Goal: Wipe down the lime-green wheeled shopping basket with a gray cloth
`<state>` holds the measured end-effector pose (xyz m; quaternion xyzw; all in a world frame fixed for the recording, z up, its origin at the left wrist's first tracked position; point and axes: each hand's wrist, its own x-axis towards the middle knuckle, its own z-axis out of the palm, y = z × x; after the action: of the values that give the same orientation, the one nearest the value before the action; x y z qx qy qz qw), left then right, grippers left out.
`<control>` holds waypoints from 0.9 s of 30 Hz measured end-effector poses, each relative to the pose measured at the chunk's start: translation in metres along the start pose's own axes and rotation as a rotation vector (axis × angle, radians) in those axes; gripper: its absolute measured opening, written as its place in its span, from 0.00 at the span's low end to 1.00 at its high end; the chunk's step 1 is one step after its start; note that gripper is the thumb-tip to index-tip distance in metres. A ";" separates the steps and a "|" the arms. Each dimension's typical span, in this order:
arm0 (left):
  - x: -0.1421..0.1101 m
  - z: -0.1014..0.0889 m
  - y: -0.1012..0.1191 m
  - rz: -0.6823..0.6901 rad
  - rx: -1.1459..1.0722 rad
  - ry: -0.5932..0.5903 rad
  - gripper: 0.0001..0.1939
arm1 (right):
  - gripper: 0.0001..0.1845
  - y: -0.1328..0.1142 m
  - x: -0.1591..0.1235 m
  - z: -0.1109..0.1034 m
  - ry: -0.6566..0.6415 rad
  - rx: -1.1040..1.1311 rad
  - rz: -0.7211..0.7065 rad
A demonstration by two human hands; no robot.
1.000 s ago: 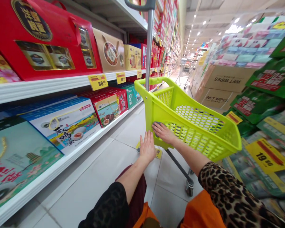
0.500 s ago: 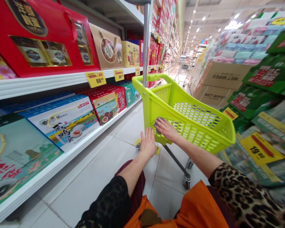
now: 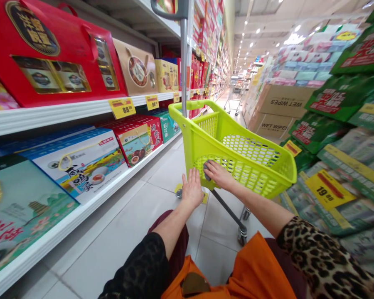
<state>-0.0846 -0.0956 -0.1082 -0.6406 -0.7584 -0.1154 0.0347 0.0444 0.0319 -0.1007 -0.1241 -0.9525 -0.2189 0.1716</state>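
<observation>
Broadly, a white shelf (image 3: 81, 111) with a ridged front edge runs from near left to far, beside a floor (image 3: 112, 245) of smooth pale tiles. Glossy green packs (image 3: 339, 97) bulge in a stack on the right, near plain brown cartons (image 3: 283, 101). Between the two sides stands the basket (image 3: 202, 139), lime plastic, its walls pierced with rounded holes, fixed to a straight grey pole (image 3: 183, 62). A boxy red carton (image 3: 75, 37) with clear windows sits on the shelf, near left. Both forearms reach forward, sleeves pushed up. The left hand (image 3: 193, 190) lies flat, back upward, fingers straight and thumb apart, fingertips at the basket's near left corner. The right hand (image 3: 220, 175) bends its fingers over a grey cloth (image 3: 206, 171), holding it against the basket's near wall.
</observation>
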 end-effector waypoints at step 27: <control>-0.004 0.006 0.062 0.113 -0.030 -0.007 0.38 | 0.23 0.041 -0.030 -0.046 0.026 -0.094 0.030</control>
<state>-0.0230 -0.0887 -0.1070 -0.6831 -0.7194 -0.1224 0.0290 0.0970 0.0415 -0.0575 -0.1435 -0.9369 -0.2623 0.1811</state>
